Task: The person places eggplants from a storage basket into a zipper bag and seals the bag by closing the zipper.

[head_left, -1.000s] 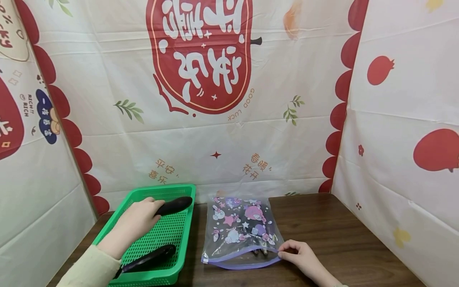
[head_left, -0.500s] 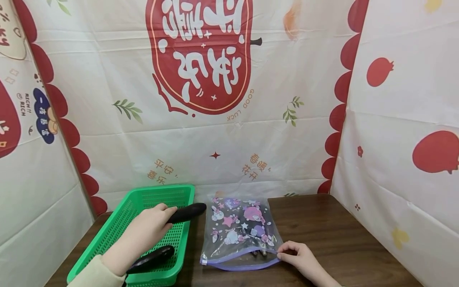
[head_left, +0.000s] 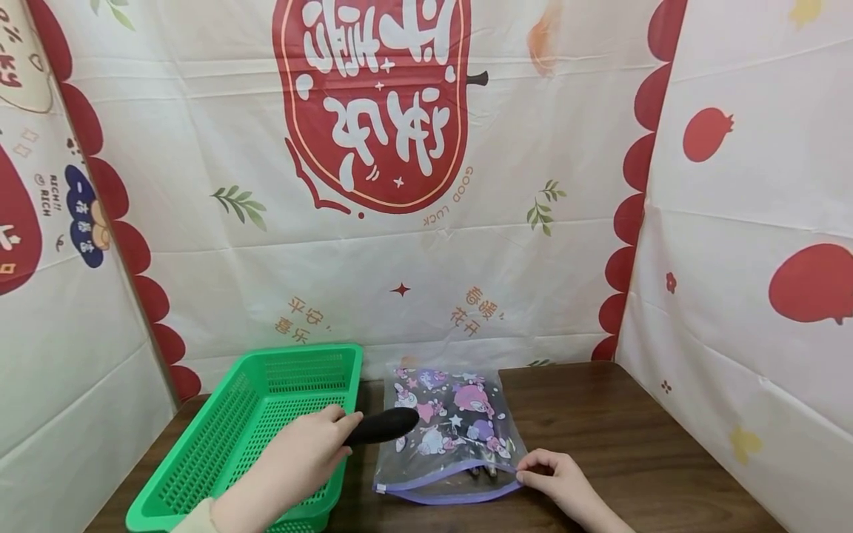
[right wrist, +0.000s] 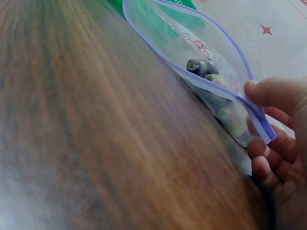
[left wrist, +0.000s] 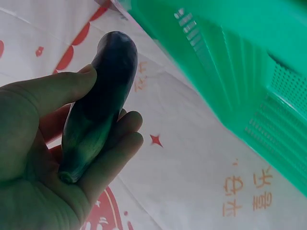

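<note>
My left hand [head_left: 300,455] grips a dark purple eggplant [head_left: 385,427] by its stem half, and its rounded end points right over the left part of the printed zip bag [head_left: 433,465]. In the left wrist view, the thumb and fingers wrap around the eggplant [left wrist: 106,86]. At the bag's front right corner, my right hand [head_left: 560,477] pinches the purple zip edge between thumb and fingers. The bag lies flat with its mouth parted towards me. Stem ends of eggplants [right wrist: 200,67] show inside the mouth in the right wrist view.
A green plastic basket [head_left: 303,370] stands left of the bag, partly hidden by my left arm. Beneath everything is a dark wooden table [head_left: 600,429]. Printed cloth [head_left: 400,252] hangs behind and on both sides.
My left hand has carried the eggplant right and towards me, from over the basket to over the bag. The eggplant lying in the basket is now hidden behind my arm. My right hand stays put.
</note>
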The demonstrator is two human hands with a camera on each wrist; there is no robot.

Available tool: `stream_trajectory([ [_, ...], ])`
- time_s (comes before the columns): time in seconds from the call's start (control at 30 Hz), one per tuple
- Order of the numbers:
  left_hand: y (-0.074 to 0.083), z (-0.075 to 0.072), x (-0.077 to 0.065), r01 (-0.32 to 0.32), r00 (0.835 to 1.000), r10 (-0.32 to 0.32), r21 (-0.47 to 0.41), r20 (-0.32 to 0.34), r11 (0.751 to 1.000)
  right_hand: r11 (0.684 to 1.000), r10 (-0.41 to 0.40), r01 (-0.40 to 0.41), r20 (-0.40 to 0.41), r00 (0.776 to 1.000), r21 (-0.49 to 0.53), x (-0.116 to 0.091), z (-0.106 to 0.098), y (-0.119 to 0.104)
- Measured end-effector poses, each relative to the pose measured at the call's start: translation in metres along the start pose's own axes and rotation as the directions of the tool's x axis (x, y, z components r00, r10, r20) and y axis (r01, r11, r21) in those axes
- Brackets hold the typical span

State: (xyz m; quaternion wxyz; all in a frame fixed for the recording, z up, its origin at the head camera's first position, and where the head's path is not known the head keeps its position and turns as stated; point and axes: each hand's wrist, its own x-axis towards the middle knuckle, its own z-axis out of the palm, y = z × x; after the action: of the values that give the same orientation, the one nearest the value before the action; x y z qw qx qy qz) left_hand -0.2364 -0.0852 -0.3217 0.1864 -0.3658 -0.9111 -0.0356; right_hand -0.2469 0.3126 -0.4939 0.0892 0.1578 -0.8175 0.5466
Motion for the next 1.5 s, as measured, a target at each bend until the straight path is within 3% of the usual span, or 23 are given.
stream_trajectory([
  [0.33,0.021,0.006,0.001,-0.102,0.995,0.102,-0.001,-0.012,0.995,1.000,-0.014,0.013,-0.020,1.000,-0.009,0.006,-0.005,0.000],
  [0.5,0.029,0.012,0.002,-0.137,0.990,0.137,0.002,0.012,0.991,1.000,-0.010,0.010,-0.011,1.000,0.004,0.007,-0.005,-0.004],
  [0.8,0.037,0.033,-0.002,-0.134,0.984,0.134,-0.006,0.119,0.991,1.000,0.028,-0.028,-0.005,1.000,0.003,0.006,-0.004,-0.003],
  [0.97,0.041,0.045,-0.002,-0.147,0.972,0.154,-0.049,0.176,0.988,0.998,0.066,-0.067,-0.013,0.998,-0.023,0.005,-0.004,-0.001],
  [1.17,0.051,0.059,-0.001,-0.143,0.954,0.145,-0.026,0.261,0.989,0.998,0.059,-0.060,-0.042,0.997,-0.023,0.000,-0.004,-0.004],
  [1.33,0.056,0.066,-0.001,-0.154,0.957,0.151,-0.007,0.248,0.988,1.000,0.009,-0.009,-0.040,0.999,-0.014,0.001,-0.002,-0.005],
  [1.5,0.058,0.071,0.001,-0.149,0.963,0.142,0.010,0.228,0.989,0.999,0.034,-0.034,-0.018,0.999,0.000,0.002,-0.001,-0.005],
])
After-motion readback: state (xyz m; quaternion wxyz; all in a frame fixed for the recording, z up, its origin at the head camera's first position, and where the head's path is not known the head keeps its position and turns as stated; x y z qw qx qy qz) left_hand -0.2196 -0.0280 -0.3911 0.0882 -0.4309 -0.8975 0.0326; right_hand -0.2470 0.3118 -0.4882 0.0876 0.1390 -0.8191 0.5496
